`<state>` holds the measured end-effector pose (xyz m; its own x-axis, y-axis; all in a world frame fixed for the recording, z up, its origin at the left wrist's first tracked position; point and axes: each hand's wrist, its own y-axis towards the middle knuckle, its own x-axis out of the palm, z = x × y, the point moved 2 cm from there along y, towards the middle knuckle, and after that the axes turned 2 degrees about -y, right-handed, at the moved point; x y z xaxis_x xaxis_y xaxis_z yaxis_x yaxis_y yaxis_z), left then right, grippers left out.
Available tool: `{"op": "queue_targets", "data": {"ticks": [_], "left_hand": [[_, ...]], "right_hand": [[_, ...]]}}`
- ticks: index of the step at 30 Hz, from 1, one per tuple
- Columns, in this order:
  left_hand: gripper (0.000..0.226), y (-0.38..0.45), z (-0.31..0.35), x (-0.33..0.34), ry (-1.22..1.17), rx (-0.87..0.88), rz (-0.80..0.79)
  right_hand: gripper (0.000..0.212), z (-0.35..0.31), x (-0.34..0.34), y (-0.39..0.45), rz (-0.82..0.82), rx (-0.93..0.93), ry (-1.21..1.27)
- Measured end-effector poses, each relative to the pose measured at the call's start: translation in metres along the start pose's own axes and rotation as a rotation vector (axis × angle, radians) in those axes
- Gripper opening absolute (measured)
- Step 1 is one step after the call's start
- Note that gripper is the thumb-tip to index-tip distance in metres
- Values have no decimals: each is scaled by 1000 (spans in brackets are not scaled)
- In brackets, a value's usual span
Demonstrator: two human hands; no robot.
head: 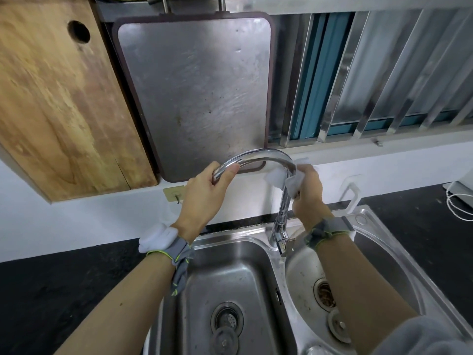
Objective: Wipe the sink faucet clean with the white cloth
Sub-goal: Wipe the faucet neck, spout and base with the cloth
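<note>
A chrome gooseneck faucet (263,155) rises from the deck between the two basins of a steel sink (368,221). My left hand (204,193) grips the spout end of the arch, thumb on top. My right hand (307,190) holds the white cloth (277,178) wrapped around the faucet where the arch bends down into the upright neck. The lower neck and base (280,234) stay bare.
A wooden cutting board (58,98) and a steel tray (199,90) hang on the wall behind the faucet. A metal window grille (384,80) is at the right. Black counter (51,290) flanks the sink. A white hook (352,196) and white cable (458,203) sit right.
</note>
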<state>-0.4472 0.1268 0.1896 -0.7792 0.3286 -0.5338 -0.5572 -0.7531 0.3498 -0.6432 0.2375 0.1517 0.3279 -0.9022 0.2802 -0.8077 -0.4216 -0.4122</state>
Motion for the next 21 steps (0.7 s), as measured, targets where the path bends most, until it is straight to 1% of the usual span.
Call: {"op": "queue_targets", "data": {"ticks": [3,5,7,9,13,14,16,18,19,21], "left_hand": [[63,2,0,-1,10,10,-1],[64,3,1,-2,12,19,-14],[65,3,1,-2,4,24,-29],[66,4,1,-1,1,27,-24],[55,1,-1,2,-22,46,26],[53,0,-1,3,-30,55,37],[50,0,-2,4,-38,64,51],[53,1,-5,5,-33,59,61],[55,1,-5,5,-28,59,68],[56,0,-6,6,-22,58,84]], "right_hand": [[25,-11,8,-6,-66,-30,-6],[24,-16,14,-8,-69,-39,-54],[33,-16,19,-12,-10,-93,-85],[28,-17,28,-22,59,-214,-126],[32,6,42,-42,179,-474,-132],[32,13,42,-42,186,-539,-124],[39,25,39,-44,171,-638,-141],[45,35,36,-41,171,-741,-232],[45,39,34,-40,185,-778,-281],[43,49,32,-34,213,-787,-351]]}}
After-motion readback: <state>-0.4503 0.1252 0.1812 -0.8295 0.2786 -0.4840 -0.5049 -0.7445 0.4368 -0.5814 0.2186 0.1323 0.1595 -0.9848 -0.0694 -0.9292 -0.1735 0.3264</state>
